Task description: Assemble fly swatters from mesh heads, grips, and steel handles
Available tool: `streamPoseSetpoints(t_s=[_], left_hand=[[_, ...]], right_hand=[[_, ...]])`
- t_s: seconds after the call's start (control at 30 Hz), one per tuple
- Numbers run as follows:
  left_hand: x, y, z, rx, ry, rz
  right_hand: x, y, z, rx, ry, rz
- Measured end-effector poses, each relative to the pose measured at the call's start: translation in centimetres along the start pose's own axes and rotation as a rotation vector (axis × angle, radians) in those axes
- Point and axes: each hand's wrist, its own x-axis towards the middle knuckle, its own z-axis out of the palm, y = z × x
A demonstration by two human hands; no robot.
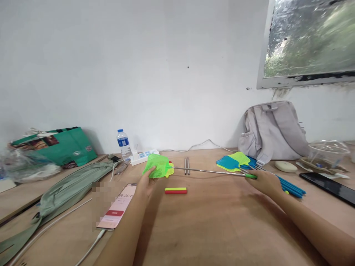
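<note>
Spanning the gap between the arms: a green fly swatter [199, 170], held crosswise over the worktop [210, 221] in front of the person.
Mesh head [158, 164]: bright lime green, flat and broad, pierced all over with small holes, tapering to a neck where it meets the metal.
Silver rod [213, 171]: thin, straight and shiny, joining head to grip.
Green grip [251, 176]: short, near the head's colour, partly covered by fingers.
Pointing: the mesh head lies toward the person's left, the green grip toward the right.
Long axis: almost straight from left to right, with a slight slant that puts the grip end a little lower in view.
Left hand [146, 184]: holding the near edge of the mesh head, one digit showing on the mesh, the other fingers partly hidden.
Right hand [264, 181]: closed around the green grip.
Beside the neck: a red and yellow piece [170, 170], mostly hidden by the mesh head.
Silver tubes [186, 166]: two, side by side beyond the rod, roughly square to it.
Red and yellow bars [175, 190]: lying together on the near side of the rod, close to parallel with it.
Near the right hand: blue and yellow-green swatter heads [233, 161], with blue handles [292, 186] showing past the wrist.
Beside the left forearm: a phone [118, 207], screen up, showing a running-time display.
Against the wall: a water bottle [123, 143] and a grey backpack [274, 129].
</note>
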Motion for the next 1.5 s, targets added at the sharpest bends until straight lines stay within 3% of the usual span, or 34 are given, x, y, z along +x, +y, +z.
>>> streamPoseSetpoints(t_s=[0.13,0.27,0.4,0.53,0.77,0.9,1.03,1.2,1.5], left_hand=[[-0.8,1.0,0.0,0.246,-0.139,-0.109],[-1.9,1.0,0.2,0.458,-0.315,-0.17],[-1.9,1.2,-0.3,0.608,-0.372,-0.042],[-1.4,2.0,-1.1,0.707,-0.31,0.089],[-1.5,2.7,-1.2,0.712,-0.296,0.085],[-1.8,2.6,-0.7,0.678,-0.3,0.048],[-2.8,1.7,0.6,0.63,-0.412,-0.073],[-3.7,0.0,1.7,0.644,-0.485,-0.071],[-3.2,-0.6,1.3,0.652,-0.49,-0.052]], right_hand=[[0.5,3.4,-0.2,-0.02,-0.023,-0.028],[0.6,4.1,-0.6,-0.047,0.059,-0.066],[0.2,2.6,-1.0,-0.07,0.146,0.041],[0.0,1.2,-1.4,-0.103,0.02,0.03],[0.0,0.9,-1.7,-0.143,-0.078,-0.093],[-0.4,0.2,-2.0,-0.137,0.029,-0.008],[-1.4,-2.0,-1.8,-0.106,0.122,0.011],[-2.5,-4.4,-1.3,-0.071,0.075,-0.057],[-3.3,-5.2,-2.2,-0.066,0.016,-0.033]])
